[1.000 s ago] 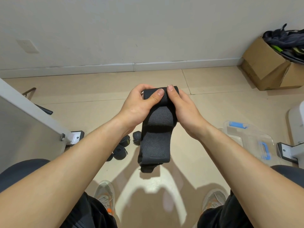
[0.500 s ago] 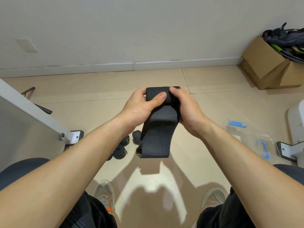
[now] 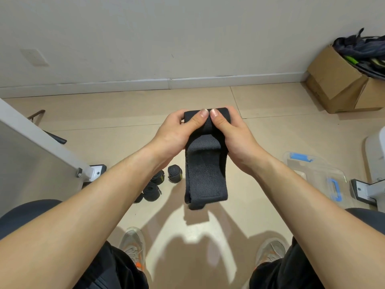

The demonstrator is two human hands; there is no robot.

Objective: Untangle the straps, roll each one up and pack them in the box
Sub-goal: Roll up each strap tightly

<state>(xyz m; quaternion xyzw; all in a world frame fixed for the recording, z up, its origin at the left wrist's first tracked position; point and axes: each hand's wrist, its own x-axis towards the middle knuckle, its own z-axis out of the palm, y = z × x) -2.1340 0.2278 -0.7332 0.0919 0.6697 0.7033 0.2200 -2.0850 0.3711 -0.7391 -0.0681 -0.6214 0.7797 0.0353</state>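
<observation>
Tiled floor under a plain wall; both forearms reach forward at mid-height. Step in hand, as judged: rolling one strap. The black strap [image 3: 205, 174] is held in the air above the floor, upper end wound into a roll, tail hanging free. Left hand [image 3: 177, 132] and right hand [image 3: 233, 132] each grip the roll, thumbs side by side on top, fingers curled behind. Next move likely calls for winding up the tail with edges kept level. Rolled straps [image 3: 175, 174] lie on the floor, left; a clear box [image 3: 316, 176] sits right.

Both forearms reach forward. The left hand [image 3: 175, 134] and right hand [image 3: 235, 134] grip the strap [image 3: 206, 180], thumb tips touching on top.
</observation>
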